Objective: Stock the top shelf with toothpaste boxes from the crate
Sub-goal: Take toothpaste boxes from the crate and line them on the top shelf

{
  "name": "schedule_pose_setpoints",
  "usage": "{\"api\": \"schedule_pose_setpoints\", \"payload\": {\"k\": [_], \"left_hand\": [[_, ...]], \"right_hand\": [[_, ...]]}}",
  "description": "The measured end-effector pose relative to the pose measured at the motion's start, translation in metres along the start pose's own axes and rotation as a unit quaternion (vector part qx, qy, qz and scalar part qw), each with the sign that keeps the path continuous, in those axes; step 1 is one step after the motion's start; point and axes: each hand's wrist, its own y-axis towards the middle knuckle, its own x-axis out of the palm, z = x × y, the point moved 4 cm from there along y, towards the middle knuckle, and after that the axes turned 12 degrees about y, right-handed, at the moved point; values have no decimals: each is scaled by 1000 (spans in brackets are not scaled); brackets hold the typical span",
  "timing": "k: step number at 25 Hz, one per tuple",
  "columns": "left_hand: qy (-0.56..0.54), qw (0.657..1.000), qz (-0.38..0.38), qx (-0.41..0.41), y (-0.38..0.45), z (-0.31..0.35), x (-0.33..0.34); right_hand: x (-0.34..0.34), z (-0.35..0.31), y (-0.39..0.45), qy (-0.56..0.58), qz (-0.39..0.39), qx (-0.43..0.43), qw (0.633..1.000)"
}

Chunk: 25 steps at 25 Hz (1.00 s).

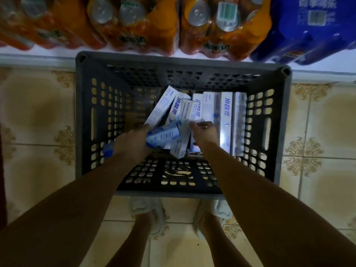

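Both hands are reached down into a dark slotted crate (84, 112) on the tiled floor (38, 116): the left hand (133, 140) is wrapped around a blurred toothpaste box (162, 136), and the right hand (204, 132) is curled over the ends of other boxes, though a firm grip cannot be made out. More toothpaste boxes (226, 116) are stood in a row toward the crate's right side, with a few tilted at the left. Orange bottle packs (134, 24) and a blue pack (312, 27) are seen beyond the crate.
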Motion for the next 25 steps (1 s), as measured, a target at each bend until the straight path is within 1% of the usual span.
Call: {"api": "schedule_pose_setpoints", "payload": {"k": [2, 4, 5, 6, 8, 10, 12, 14, 16, 19, 20, 22, 24, 25], "left_hand": [[-75, 992, 27, -96, 5, -12, 13], [-122, 980, 45, -151, 7, -19, 21], [-137, 976, 48, -165, 5, -21, 22], [-148, 973, 50, -172, 4, -22, 24], [-154, 971, 53, -173, 0, -24, 22], [-148, 973, 55, -171, -5, -24, 12], [-132, 975, 57, -167, -9, -23, -7], [-111, 980, 60, -155, -14, -18, -30], [-85, 984, 63, -144, -22, -10, -55], [-37, 990, 67, -120, -40, 3, -99], [-26, 992, 66, -109, -48, 6, -114], [-10, 993, 72, -88, -74, 13, -154], [-16, 994, 77, -74, -105, 17, -196], [-37, 994, 75, -66, -123, 19, -217]], "right_hand": [[23, 11, 14, -57, -10, -3, 998], [34, 19, 20, -105, 19, -25, 994], [36, 23, 19, -94, 21, -32, 995], [34, 27, 16, -53, 14, -32, 998], [28, 29, 1, 44, -21, -12, 999], [17, 26, -13, 101, -48, 34, 993], [6, 15, -26, 120, -87, 77, 986], [-6, -1, -43, 127, -116, 100, 980], [-18, -22, -64, 102, -135, 103, 980], [-32, -64, -103, 24, -184, 91, 978], [-36, -81, -120, -13, -205, 73, 976], [-47, -117, -160, -89, -221, 16, 971], [-60, -152, -200, -112, -223, -18, 968], [-65, -169, -221, -115, -227, -25, 967]]}}
